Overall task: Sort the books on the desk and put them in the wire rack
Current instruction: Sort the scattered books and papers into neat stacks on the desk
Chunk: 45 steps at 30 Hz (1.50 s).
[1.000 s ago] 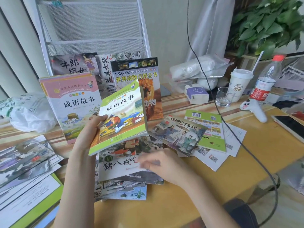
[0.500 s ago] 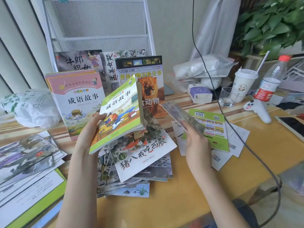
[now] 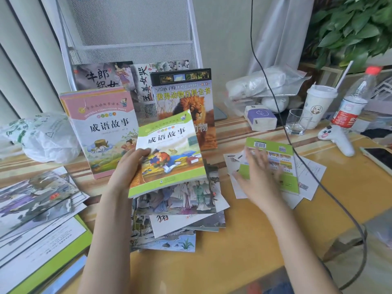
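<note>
My left hand (image 3: pixel 127 168) grips a green-covered storybook (image 3: pixel 169 153) by its left edge and holds it tilted above a loose pile of thin picture books (image 3: pixel 180 211) on the desk. My right hand (image 3: pixel 256 177) is blurred, its fingers spread flat over a green book lying back cover up (image 3: pixel 275 164) on the right. A pink storybook (image 3: pixel 104 128) and a lion encyclopedia (image 3: pixel 186 96) lean upright against the white wire rack (image 3: pixel 127 28). Two more books stand in the rack's lowest tier behind them.
More picture books and sheets (image 3: pixel 38 209) are spread at the left. A plastic bag (image 3: pixel 42 134), tissue pack (image 3: pixel 261 117), glass (image 3: pixel 297 122), paper cup (image 3: pixel 318 105), bottle (image 3: pixel 352 102), white controller (image 3: pixel 337 139) and phone (image 3: pixel 379 155) crowd the back and right. A black cable (image 3: pixel 297 155) crosses the desk.
My right hand lifted a thin picture book from the right of the pile, laid it on top of the pile under the green book, then moved right onto the face-down green book.
</note>
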Each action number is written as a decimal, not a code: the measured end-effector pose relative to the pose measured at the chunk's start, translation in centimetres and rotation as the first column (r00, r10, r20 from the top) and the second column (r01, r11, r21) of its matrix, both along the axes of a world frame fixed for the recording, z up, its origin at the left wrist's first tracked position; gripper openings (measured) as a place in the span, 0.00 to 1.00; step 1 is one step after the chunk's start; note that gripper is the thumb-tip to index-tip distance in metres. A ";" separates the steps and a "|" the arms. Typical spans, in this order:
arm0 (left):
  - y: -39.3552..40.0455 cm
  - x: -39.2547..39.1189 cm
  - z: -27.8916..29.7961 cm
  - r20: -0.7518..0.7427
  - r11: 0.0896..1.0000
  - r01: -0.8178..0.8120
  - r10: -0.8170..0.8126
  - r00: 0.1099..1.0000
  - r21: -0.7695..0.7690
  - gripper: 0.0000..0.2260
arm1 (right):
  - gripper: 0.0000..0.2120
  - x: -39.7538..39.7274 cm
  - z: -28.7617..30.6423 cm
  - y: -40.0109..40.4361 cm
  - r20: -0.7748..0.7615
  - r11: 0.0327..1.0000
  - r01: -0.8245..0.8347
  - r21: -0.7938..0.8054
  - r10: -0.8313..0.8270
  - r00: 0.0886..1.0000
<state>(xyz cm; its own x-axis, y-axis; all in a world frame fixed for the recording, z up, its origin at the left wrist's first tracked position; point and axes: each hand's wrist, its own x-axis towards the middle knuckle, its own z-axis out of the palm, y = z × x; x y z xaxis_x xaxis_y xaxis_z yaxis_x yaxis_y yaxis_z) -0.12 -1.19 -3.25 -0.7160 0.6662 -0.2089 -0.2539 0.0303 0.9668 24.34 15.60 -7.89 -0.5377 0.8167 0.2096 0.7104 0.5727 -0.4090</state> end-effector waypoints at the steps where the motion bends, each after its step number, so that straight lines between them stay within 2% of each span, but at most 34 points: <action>1: 0.4 0.4 -0.1 -0.017 1.000 -0.006 0.005 1.000 -0.012 0.15 | 0.39 0.8 -0.1 1.2 0.172 0.994 0.112 -0.016 -0.108 0.979; 2: 0.7 0.7 -0.1 -0.038 0.999 -0.008 0.007 0.999 -0.039 0.11 | 0.43 1.3 -0.1 2.0 0.285 0.982 0.178 -0.061 -0.154 0.946; 4: 0.8 1.4 0.0 -0.076 0.999 0.007 -0.010 0.997 -0.046 0.08 | 0.43 1.5 -0.8 2.5 0.359 0.971 0.215 -0.104 -0.165 0.919; 8: 0.8 1.8 0.0 -0.101 0.997 0.006 -0.013 0.995 -0.071 0.11 | 0.36 0.0 -1.1 2.3 0.388 0.972 0.220 0.078 -0.233 0.892; 10: 0.7 1.9 0.0 -0.149 0.995 0.015 -0.030 0.988 -0.102 0.08 | 0.28 -0.4 -1.0 2.1 0.304 0.955 0.137 0.264 -0.218 0.928; 12: 0.5 2.1 -0.1 -0.136 0.992 0.015 -0.032 0.990 -0.124 0.08 | 0.20 -0.3 -1.1 1.7 0.167 0.905 0.100 0.413 -0.183 0.969; 15: 0.6 2.1 -0.5 -0.095 0.994 0.023 -0.033 0.995 -0.108 0.08 | 0.13 -0.1 -0.1 1.3 0.003 0.879 0.129 0.460 -0.147 0.989; 17: 0.7 2.1 -0.7 -0.064 0.996 0.015 -0.020 0.998 -0.084 0.05 | 0.11 -0.1 0.2 1.0 -0.088 0.861 0.181 0.474 -0.158 0.983; 18: 0.8 2.3 -0.7 -0.050 0.997 0.019 -0.023 0.999 -0.071 0.05 | 0.09 -0.2 0.2 0.8 -0.158 0.840 0.223 0.495 -0.165 0.974; 22: 0.9 2.5 -1.3 -0.010 0.998 0.065 -0.065 0.998 0.010 0.14 | 0.03 -0.5 0.5 0.0 -0.460 0.723 0.383 0.574 -0.102 0.882; 26: 1.1 2.6 -1.4 -0.025 0.998 0.060 -0.060 0.998 0.033 0.14 | 0.08 -1.3 2.3 0.0 -0.592 0.643 0.461 0.611 -0.016 0.806; 30: 1.1 2.3 -1.7 -0.046 0.994 0.069 -0.065 0.997 0.087 0.14 | 0.07 -2.4 7.0 -0.5 -0.683 0.549 0.553 0.627 0.045 0.729; 33: 0.8 2.2 -1.7 -0.113 0.989 0.066 -0.051 0.992 0.130 0.11 | 0.13 -3.3 11.0 -1.7 -0.652 0.553 0.494 0.672 0.124 0.748; 37: 0.7 1.8 -1.6 -0.153 0.981 0.039 -0.010 0.988 0.189 0.12 | 0.12 -5.2 14.1 -3.5 -0.516 0.541 0.324 0.776 0.249 0.820; 41: 0.2 1.3 -1.4 -0.132 0.970 -0.077 0.110 0.985 0.232 0.07 | 0.13 -6.2 15.9 -4.4 -0.519 0.508 0.332 0.795 0.285 0.806; 45: -0.2 1.1 -1.2 -0.142 0.947 -0.113 0.162 0.977 0.302 0.07 | 0.12 -6.6 16.5 -4.8 -0.511 0.499 0.323 0.804 0.302 0.805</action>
<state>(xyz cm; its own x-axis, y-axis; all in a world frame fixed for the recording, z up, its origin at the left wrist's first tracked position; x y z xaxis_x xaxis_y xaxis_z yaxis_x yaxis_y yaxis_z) 1.02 -1.41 -4.48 -0.8127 0.5730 0.1053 -0.0746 -0.2816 0.9566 17.75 10.81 8.59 -0.0642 0.0753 0.9951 0.5533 0.8325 -0.0273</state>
